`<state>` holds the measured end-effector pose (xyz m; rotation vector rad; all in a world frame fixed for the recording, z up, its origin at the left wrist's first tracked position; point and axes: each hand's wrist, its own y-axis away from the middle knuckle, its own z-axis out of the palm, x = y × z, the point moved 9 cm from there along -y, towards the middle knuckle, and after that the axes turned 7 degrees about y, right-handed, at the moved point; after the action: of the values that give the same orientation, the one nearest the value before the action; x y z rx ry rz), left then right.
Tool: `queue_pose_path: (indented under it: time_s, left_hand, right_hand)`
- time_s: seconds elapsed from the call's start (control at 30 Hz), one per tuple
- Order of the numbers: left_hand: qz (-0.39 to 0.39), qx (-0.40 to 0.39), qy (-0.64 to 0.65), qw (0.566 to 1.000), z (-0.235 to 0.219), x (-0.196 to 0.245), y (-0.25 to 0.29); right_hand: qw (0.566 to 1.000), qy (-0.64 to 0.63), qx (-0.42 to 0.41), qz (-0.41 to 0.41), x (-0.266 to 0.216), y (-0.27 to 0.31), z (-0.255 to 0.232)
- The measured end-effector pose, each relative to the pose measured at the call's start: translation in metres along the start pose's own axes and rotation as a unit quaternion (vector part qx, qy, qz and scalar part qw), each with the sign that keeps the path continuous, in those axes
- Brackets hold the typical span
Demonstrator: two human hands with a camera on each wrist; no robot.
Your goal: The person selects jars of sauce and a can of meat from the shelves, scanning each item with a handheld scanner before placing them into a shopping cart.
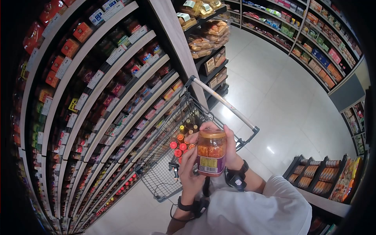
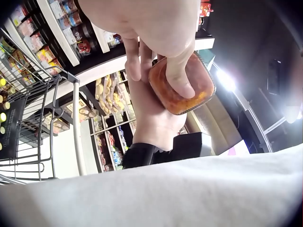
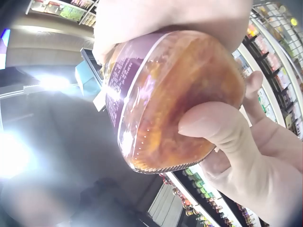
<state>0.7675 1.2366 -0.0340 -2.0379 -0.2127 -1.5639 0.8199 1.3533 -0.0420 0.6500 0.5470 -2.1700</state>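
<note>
A square glass jar (image 1: 210, 152) with a gold lid and a purple label, filled with orange-red contents, is held upright between two hands in the head view. The right hand (image 1: 232, 150) grips its right side, with fingers around the back near the lid. On the other side, the left hand (image 1: 190, 178) holds the lower left. Its thumb presses the base of the jar (image 2: 201, 82) in the left wrist view. Seen from the right wrist, the left hand (image 3: 255, 161) has its thumb against the base of the jar (image 3: 165, 104), and the right hand (image 3: 175, 16) lies along its side.
Behind the jar stands a wire shopping cart (image 1: 156, 172) holding several bottles (image 1: 183, 147) with red or yellow caps. Packed shelves (image 1: 98, 90) line the left. Bread packs (image 1: 209, 37) fill a rack beyond the cart, and a snack display (image 1: 317, 174) stands at right.
</note>
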Motion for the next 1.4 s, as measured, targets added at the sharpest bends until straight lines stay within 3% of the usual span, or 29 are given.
queue_pose_path:
  time_s: [0.27, 0.47, 0.77, 0.87, 0.97, 1.07, 1.4]
  left_hand:
    - [0.015, 0.012, -0.019, 1.000, 0.000, 0.004, 0.003]
    - [0.039, -0.006, -0.102, 0.994, -0.001, 0.013, 0.000]
    - [0.002, 0.008, -0.044, 0.999, -0.002, 0.007, 0.001]
    - [-0.032, 0.040, 0.030, 0.998, -0.004, 0.002, 0.001]
    - [-0.007, 0.062, 0.070, 0.996, -0.010, -0.012, 0.009]
    - [-0.052, 0.076, 0.157, 0.983, -0.008, -0.011, 0.007]
    - [-0.073, 0.011, 0.184, 0.980, 0.003, -0.013, -0.002]
  right_hand:
    - [1.000, -0.003, -0.011, -0.015, -0.001, 0.001, 0.001]
    - [1.000, -0.012, -0.007, -0.017, -0.008, 0.002, -0.001]
    - [1.000, -0.015, -0.001, 0.001, -0.007, 0.003, -0.002]
    - [1.000, -0.002, -0.009, -0.004, -0.009, 0.003, -0.001]
    - [0.999, -0.006, -0.038, -0.035, -0.014, 0.000, 0.005]
    - [0.998, 0.028, -0.049, -0.038, -0.021, -0.001, 0.010]
    - [0.990, 0.128, 0.047, -0.035, -0.024, -0.003, -0.002]
